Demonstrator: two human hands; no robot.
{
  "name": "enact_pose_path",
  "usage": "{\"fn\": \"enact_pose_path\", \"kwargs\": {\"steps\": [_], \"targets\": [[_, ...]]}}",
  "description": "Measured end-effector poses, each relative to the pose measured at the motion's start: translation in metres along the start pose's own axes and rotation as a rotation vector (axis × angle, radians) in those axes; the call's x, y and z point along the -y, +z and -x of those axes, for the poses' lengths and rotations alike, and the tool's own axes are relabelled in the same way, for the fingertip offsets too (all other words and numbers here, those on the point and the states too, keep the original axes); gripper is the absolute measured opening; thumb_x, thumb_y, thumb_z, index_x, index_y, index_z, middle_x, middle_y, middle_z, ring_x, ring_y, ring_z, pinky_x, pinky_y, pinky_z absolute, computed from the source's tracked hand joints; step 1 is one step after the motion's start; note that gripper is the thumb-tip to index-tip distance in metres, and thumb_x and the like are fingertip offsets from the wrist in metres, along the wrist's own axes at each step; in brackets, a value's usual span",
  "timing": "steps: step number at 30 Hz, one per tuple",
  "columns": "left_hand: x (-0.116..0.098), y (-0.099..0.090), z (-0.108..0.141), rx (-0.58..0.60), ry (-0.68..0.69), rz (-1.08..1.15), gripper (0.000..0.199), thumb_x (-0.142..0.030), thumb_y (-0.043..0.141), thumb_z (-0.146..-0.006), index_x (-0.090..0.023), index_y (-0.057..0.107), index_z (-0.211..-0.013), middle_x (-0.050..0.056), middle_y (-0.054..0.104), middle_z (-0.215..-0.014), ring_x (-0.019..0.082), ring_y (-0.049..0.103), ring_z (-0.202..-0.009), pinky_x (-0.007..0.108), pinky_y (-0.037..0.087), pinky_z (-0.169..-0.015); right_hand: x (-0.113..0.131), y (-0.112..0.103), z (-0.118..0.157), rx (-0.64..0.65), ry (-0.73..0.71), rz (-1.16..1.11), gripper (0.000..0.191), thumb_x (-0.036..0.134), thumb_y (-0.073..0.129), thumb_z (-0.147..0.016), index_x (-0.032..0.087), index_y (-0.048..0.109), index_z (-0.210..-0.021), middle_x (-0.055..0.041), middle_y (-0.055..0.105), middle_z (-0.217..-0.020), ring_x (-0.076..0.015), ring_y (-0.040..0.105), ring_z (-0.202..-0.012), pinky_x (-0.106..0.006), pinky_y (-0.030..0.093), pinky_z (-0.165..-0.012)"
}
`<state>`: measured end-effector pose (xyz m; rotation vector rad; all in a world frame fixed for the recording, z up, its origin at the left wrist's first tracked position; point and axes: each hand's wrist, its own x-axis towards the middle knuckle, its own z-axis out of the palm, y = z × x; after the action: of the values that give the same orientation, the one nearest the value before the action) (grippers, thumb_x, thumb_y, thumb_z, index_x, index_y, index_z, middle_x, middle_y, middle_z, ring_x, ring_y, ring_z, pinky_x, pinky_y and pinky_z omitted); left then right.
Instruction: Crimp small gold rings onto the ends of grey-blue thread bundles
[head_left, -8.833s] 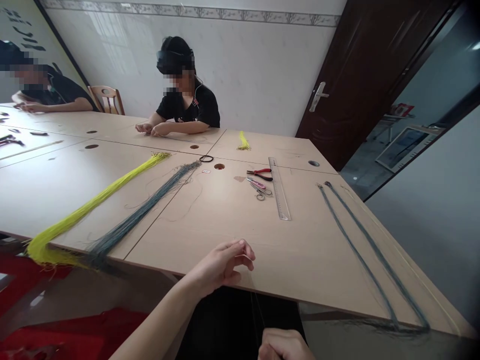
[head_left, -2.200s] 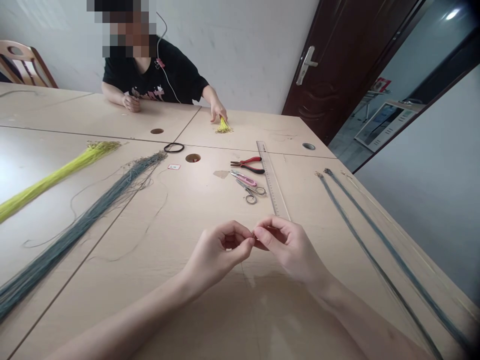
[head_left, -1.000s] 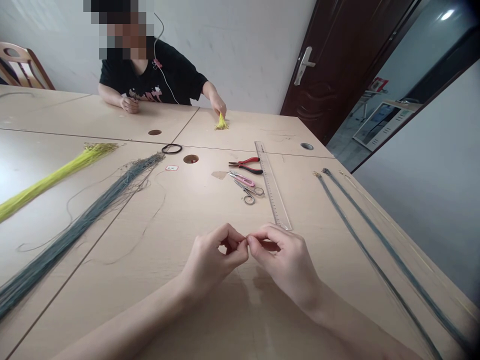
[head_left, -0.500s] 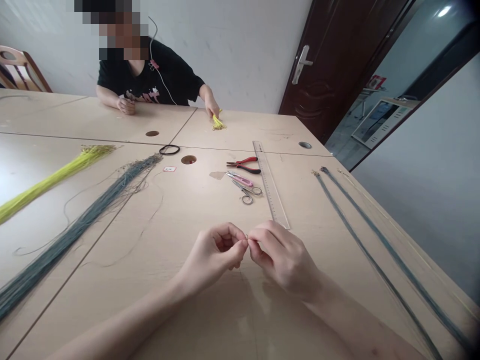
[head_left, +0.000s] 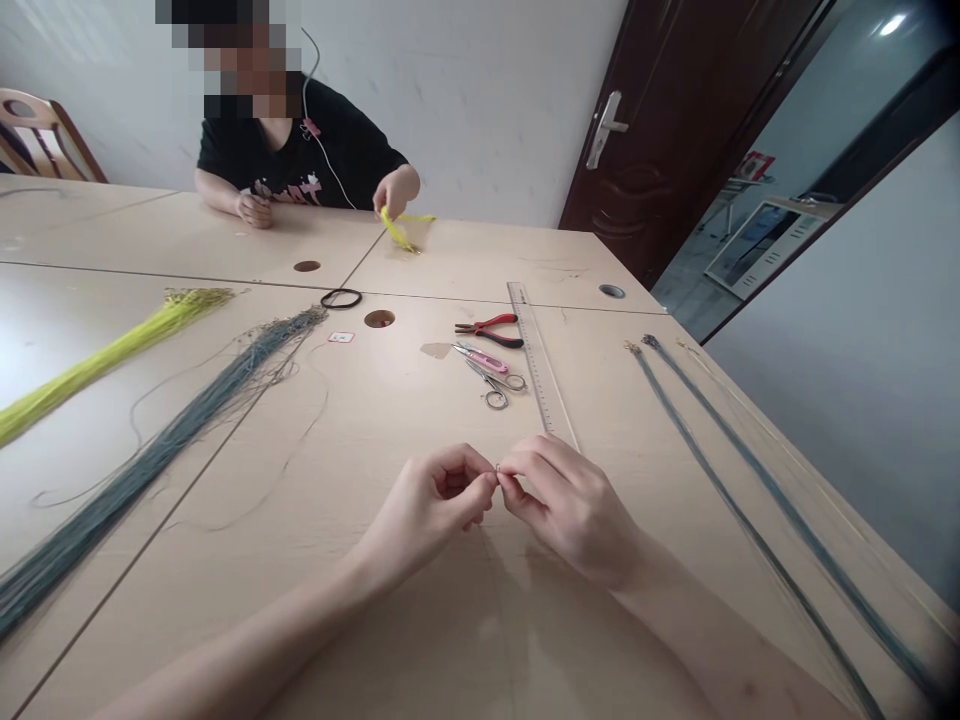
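This looks like a small craft workroom set up in a plain room. Several pale wooden desks with cable holes are pushed together into one broad surface (head_left: 390, 400). At 10 o'clock lie long bundles of yellow cord (head_left: 105, 350) and grey cord (head_left: 165, 445); more grey strands (head_left: 720, 470) stretch along 3 o'clock. Hand tools sit at 12 o'clock: red-handled pliers (head_left: 491, 328), pink snips (head_left: 480, 356), small scissors (head_left: 496, 384) and a long clear ruler (head_left: 538, 355). A co-worker (head_left: 300, 150) sits at 11 o'clock with yellow strands. A dark wooden door (head_left: 645, 140) at 1 o'clock opens onto a further room.
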<state>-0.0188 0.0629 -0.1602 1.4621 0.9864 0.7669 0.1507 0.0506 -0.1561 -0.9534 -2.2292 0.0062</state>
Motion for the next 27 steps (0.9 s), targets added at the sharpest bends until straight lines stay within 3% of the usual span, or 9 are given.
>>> {"fn": "enact_pose_path", "kwargs": {"steps": [17, 23, 27], "targets": [[-0.002, -0.001, 0.001, 0.042, 0.034, 0.066, 0.015, -0.018, 0.051, -0.082, -0.015, 0.055, -0.068, -0.005, 0.048, -0.052, 0.007, 0.042, -0.051, 0.019, 0.033, -0.05, 0.001, -0.003, 0.001, 0.004, 0.02, -0.08, 0.015, 0.01, 0.045, -0.09, 0.016, 0.053, -0.079, -0.004, 0.058, -0.073, -0.0137, 0.053, -0.069, -0.026, 0.045, -0.062], [0.0, -0.003, 0.002, 0.029, 0.051, 0.118, 0.016, -0.022, 0.051, -0.084, -0.016, 0.054, -0.069, -0.005, 0.049, -0.053, 0.007, 0.044, -0.051, 0.02, 0.035, -0.052, 0.004, -0.009, -0.001, -0.033, 0.115, -0.091, 0.012, 0.014, 0.044, -0.089, 0.017, 0.054, -0.082, -0.0019, 0.059, -0.073, -0.0122, 0.057, -0.069, -0.024, 0.049, -0.064], [-0.002, -0.004, 0.001, -0.018, 0.058, 0.132, 0.018, -0.027, 0.053, -0.084, -0.016, 0.053, -0.07, -0.005, 0.05, -0.054, 0.007, 0.044, -0.049, 0.021, 0.036, -0.052, -0.016, -0.01, 0.001, -0.062, 0.274, 0.071, 0.016, 0.016, 0.041, -0.09, 0.015, 0.058, -0.091, -0.0068, 0.063, -0.084, -0.0181, 0.06, -0.082, -0.033, 0.05, -0.074]]}}
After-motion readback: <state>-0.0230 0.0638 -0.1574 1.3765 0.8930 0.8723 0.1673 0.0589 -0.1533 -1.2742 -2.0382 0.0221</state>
